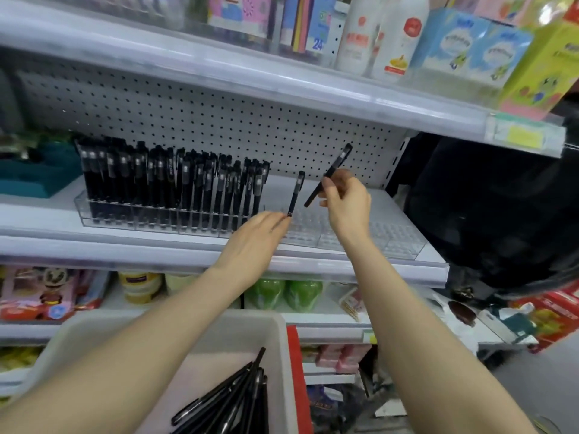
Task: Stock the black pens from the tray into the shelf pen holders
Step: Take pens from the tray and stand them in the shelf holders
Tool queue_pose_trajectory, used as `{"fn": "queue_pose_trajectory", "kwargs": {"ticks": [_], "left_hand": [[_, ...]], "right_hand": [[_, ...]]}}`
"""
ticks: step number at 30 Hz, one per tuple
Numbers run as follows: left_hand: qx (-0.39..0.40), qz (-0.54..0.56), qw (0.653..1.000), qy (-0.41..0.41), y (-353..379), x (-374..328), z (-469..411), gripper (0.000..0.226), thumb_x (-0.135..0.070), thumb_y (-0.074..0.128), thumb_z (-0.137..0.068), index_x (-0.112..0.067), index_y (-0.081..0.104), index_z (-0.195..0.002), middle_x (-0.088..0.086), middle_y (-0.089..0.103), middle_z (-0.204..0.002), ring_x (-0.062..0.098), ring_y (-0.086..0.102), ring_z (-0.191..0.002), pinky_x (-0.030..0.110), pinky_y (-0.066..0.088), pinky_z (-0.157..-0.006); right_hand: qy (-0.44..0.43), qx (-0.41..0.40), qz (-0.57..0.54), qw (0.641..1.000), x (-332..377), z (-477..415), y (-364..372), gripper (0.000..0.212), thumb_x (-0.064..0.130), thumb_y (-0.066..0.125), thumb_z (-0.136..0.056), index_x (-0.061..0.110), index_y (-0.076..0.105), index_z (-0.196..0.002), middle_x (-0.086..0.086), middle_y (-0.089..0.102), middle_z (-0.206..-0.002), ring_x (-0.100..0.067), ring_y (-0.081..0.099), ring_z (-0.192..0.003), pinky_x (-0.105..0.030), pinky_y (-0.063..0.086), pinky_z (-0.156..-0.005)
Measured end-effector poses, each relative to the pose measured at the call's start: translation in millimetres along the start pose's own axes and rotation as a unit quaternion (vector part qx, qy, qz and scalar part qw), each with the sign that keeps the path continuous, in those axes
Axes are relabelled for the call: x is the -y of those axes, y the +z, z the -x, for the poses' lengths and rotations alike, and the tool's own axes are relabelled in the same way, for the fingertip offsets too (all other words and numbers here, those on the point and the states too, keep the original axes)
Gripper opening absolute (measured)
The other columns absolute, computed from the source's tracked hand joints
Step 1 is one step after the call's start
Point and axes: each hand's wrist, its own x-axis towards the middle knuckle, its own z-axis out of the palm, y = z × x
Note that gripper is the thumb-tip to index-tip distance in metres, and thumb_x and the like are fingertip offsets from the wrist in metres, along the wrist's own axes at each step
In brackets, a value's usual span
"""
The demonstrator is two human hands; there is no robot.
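Your left hand (261, 238) pinches the lower tip of an upright pen (296, 194) in its fingertips, holding it just above the empty right-hand slots of the clear pen holder (377, 241) on the middle shelf (125, 250). Your right hand (346, 206) has thumb and fingers curled round the lower half of a tilted pen (333, 169), whose cap end leans up and right. Stocked pens (172, 183) fill the holder's left part. Loose pens (238, 399) lie in the white tray (280, 336) below your forearms
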Motion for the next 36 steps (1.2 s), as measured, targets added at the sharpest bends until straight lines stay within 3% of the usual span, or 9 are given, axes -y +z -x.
{"fn": "queue_pose_trajectory", "kwargs": {"ticks": [3,8,13,20,24,27,30,36], "left_hand": [[-0.003,0.002,1.0,-0.004,3.0,0.3,-1.5,0.081,0.02,0.058,-0.066,-0.005,0.044,-0.142,0.012,0.048,-0.142,0.028,0.042,-0.132,0.036,0.033,-0.112],[0.001,0.009,1.0,-0.012,4.0,0.9,-3.4,0.079,0.019,0.06,-0.064,-0.005,0.049,-0.138,0.011,0.051,-0.138,0.028,0.046,-0.128,0.036,0.036,-0.11],[-0.005,0.016,1.0,-0.018,4.1,-0.9,-2.1,0.076,0.019,0.062,-0.064,-0.004,0.051,-0.136,0.011,0.054,-0.135,0.029,0.049,-0.125,0.037,0.038,-0.107],[0.002,0.016,1.0,-0.013,2.8,-0.6,-0.7,0.08,0.022,0.06,-0.066,-0.004,0.045,-0.141,0.011,0.048,-0.142,0.027,0.04,-0.133,0.036,0.036,-0.111],[-0.014,0.013,1.0,-0.014,-2.7,3.6,9.0,0.079,0.02,0.062,-0.07,-0.005,0.042,-0.142,0.011,0.045,-0.144,0.027,0.035,-0.137,0.039,0.034,-0.113],[-0.035,0.032,0.998,-0.028,-15.7,5.6,27.3,0.071,0.014,0.062,-0.078,-0.011,0.044,-0.142,0.006,0.045,-0.143,0.021,0.035,-0.135,0.034,0.034,-0.111],[-0.057,0.076,0.993,-0.067,-32.3,10.3,53.3,0.052,0.002,0.06,-0.088,-0.014,0.051,-0.137,0.003,0.05,-0.135,0.02,0.04,-0.127,0.035,0.039,-0.106],[-0.025,0.127,0.985,-0.11,-34.8,27.1,135.1,0.027,-0.009,0.064,-0.087,-0.015,0.067,-0.112,0.004,0.063,-0.108,0.027,0.058,-0.1,0.039,0.048,-0.083]], "right_hand": [[-0.009,0.044,0.051,0.998,-11.9,-4.9,12.9,0.011,0.02,0.057,-0.096,0.012,0.064,-0.099,-0.002,0.068,-0.08,-0.022,0.068,-0.077,-0.044,0.057,-0.075],[-0.02,0.123,0.145,0.982,-29.6,1.8,24.0,0.016,0.02,0.06,-0.094,0.008,0.068,-0.101,-0.008,0.072,-0.089,-0.026,0.064,-0.083,-0.031,0.049,-0.074],[-0.032,0.119,0.168,0.978,-31.6,2.5,25.7,0.017,0.022,0.06,-0.094,0.007,0.067,-0.098,-0.01,0.071,-0.086,-0.026,0.062,-0.079,-0.027,0.044,-0.068],[-0.022,0.121,0.196,0.973,-27.0,3.8,26.8,0.015,0.02,0.061,-0.093,0.008,0.069,-0.098,-0.01,0.071,-0.085,-0.029,0.063,-0.083,-0.034,0.05,-0.074],[-0.007,0.106,0.214,0.971,-19.3,9.3,20.6,0.022,0.016,0.061,-0.092,0.01,0.068,-0.112,-0.01,0.072,-0.1,-0.028,0.064,-0.095,-0.031,0.048,-0.083],[-0.018,0.058,0.21,0.976,-11.8,26.6,13.4,0.028,0.013,0.061,-0.093,0.01,0.064,-0.12,-0.006,0.069,-0.111,-0.022,0.064,-0.1,-0.029,0.047,-0.086],[-0.02,0.022,0.173,0.984,-3.9,61.2,13.1,0.023,0.013,0.061,-0.093,0.012,0.066,-0.115,-0.002,0.07,-0.106,-0.018,0.064,-0.096,-0.036,0.052,-0.089],[-0.014,0.095,0.13,0.987,0.5,169.7,41.8,0.015,0.009,0.063,-0.087,0.015,0.071,-0.098,-0.001,0.071,-0.094,-0.016,0.064,-0.079,-0.034,0.053,-0.078]]}}
